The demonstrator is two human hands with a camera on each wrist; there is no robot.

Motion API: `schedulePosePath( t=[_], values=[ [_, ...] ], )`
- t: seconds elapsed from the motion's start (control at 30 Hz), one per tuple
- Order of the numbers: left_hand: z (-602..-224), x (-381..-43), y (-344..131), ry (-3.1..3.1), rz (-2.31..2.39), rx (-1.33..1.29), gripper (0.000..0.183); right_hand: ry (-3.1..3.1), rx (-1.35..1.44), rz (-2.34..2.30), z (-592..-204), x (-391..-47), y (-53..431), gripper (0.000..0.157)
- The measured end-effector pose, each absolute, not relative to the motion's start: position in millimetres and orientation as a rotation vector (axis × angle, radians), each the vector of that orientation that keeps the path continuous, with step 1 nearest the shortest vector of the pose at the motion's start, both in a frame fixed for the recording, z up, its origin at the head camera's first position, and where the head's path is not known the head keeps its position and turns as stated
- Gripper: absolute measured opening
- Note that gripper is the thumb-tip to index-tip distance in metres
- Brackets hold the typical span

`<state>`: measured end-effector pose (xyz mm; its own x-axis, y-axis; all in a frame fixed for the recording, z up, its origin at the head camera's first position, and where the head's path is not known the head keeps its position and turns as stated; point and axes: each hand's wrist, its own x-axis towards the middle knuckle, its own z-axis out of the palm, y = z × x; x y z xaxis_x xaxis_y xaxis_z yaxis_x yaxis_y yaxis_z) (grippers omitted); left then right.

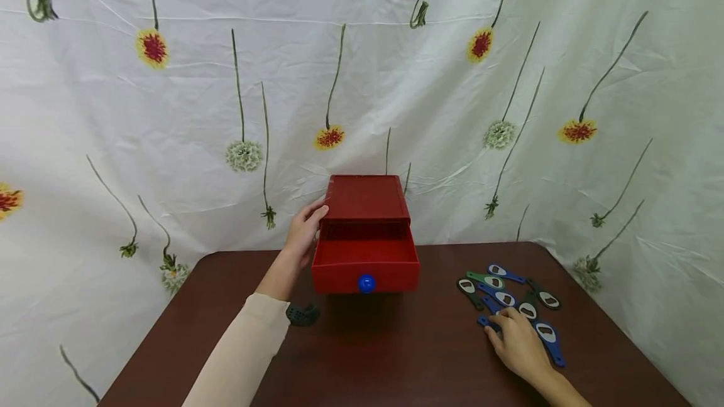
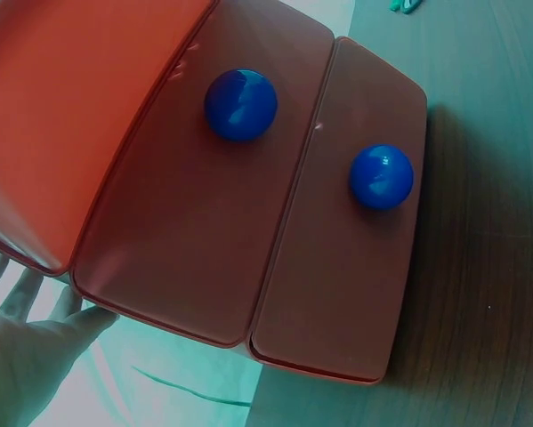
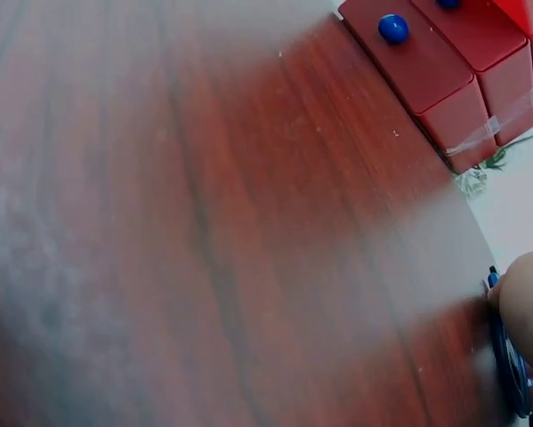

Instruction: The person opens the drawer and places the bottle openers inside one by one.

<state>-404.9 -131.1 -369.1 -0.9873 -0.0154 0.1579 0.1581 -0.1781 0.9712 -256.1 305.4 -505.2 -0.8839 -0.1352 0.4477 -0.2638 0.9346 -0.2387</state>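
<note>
A red drawer box (image 1: 367,196) stands at the back of the table with its top drawer (image 1: 367,274) pulled out; a blue round knob (image 1: 366,283) is on the drawer front. Inside, the drawer's visible floor is bare. My left hand (image 1: 302,231) rests against the box's left side, fingers extended. In the left wrist view, two lower drawers (image 2: 190,222) are closed. Over at the right, my right hand (image 1: 517,341) pinches a blue bottle opener (image 1: 485,321) between thumb and fingers, partly hidden by the hand. Around it lie several blue, green and black bottle openers (image 1: 547,332).
The dark brown wooden table (image 1: 396,357) runs up to a white floral cloth (image 1: 362,80) hanging behind it. A small dark perforated object (image 1: 302,314) shows beside the left forearm. Clear tape (image 3: 506,120) crosses the box's side.
</note>
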Motion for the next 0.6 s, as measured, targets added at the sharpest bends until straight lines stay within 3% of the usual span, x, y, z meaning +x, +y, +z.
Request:
schedulePosePath(
  t=[0.6],
  values=[
    [-370,-406,-131,-1.943,-2.315,-0.170,0.054,-2.498,0.480,0.439,-490,-266,301,0.016]
  ],
)
